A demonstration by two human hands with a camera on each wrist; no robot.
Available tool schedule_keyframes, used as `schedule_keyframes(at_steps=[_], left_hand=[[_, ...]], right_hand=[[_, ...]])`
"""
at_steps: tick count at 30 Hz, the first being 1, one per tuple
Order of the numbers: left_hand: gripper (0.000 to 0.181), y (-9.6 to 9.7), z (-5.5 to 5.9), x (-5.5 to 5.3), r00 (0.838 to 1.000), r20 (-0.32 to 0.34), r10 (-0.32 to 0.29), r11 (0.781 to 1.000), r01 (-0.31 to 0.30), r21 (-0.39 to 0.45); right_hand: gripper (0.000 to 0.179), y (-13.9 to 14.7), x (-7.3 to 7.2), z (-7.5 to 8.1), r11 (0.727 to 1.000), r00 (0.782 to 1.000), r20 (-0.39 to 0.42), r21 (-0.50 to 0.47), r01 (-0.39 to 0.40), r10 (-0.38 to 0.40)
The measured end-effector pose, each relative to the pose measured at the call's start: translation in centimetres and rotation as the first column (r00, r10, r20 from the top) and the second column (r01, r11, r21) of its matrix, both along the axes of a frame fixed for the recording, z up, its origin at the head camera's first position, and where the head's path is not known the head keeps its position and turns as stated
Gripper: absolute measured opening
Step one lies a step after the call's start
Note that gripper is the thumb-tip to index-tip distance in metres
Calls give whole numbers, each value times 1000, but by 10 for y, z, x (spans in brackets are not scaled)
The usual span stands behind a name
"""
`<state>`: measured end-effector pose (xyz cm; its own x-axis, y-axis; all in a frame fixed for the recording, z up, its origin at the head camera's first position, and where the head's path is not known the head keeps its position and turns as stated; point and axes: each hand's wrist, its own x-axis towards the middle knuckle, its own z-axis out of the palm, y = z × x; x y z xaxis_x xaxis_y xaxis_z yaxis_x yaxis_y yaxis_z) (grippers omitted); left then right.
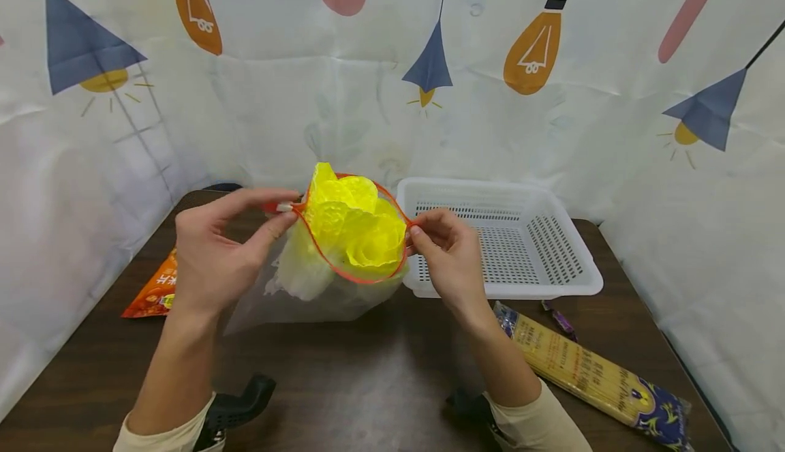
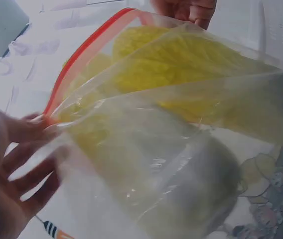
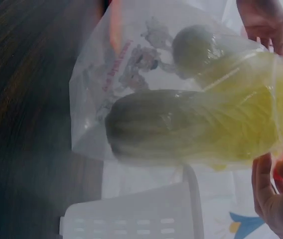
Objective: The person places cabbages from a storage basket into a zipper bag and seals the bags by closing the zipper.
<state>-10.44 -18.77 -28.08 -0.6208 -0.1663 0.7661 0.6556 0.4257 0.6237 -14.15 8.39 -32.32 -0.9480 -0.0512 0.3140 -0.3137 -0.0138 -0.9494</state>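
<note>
A clear zip bag (image 1: 349, 307) with a red zip rim hangs with its mouth spread into a loop above the table. Inside it are yellow-topped napa cabbages (image 1: 362, 234); the right wrist view shows two of them, with paler bases, through the plastic. My left hand (image 1: 221, 251) pinches the left corner of the rim between thumb and index finger, beside a small white zip slider (image 1: 284, 207). On the opposite side, my right hand (image 1: 450, 258) grips the rim with thumb and fingers.
Behind my right hand stands a white perforated basket (image 1: 570, 251). A yellow-and-blue noodle pack (image 1: 589, 373) lies at the front right, near a small purple wrapper (image 1: 561, 321). An orange snack bag (image 1: 156, 292) is at the left. A patterned curtain (image 1: 264, 111) hangs behind the table.
</note>
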Motion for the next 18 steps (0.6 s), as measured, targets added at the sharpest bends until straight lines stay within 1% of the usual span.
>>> schedule_keyframes(at_steps=[2, 4, 6, 11, 14, 16, 18], left_hand=[[24, 0, 0, -2, 1000, 8, 17, 997, -17, 72], [22, -1, -1, -3, 999, 37, 39, 990, -44, 132], [22, -2, -2, -5, 998, 54, 35, 988, -43, 151], [23, 2, -4, -6, 998, 51, 26, 987, -34, 155], [21, 5, -4, -6, 998, 36, 51, 984, -56, 171], [22, 5, -5, -6, 997, 50, 57, 986, -64, 154], [22, 5, -6, -7, 996, 56, 67, 984, -75, 160]], right_hand=[[10, -1, 0, 1, 1000, 1000, -6, -29, 2, -3], [9, -2, 0, 2, 999, 1000, -10, -52, 1, -1], [9, -2, 1, 3, 998, 1000, -18, -57, -8, 7], [10, -3, 2, 4, 999, 999, -31, -23, -26, 25], [9, -4, 3, 4, 999, 998, -48, -18, -28, 27], [9, -5, 4, 4, 1000, 997, -66, -2, -31, 31], [9, -7, 5, 4, 999, 996, -79, -5, -37, 37]])
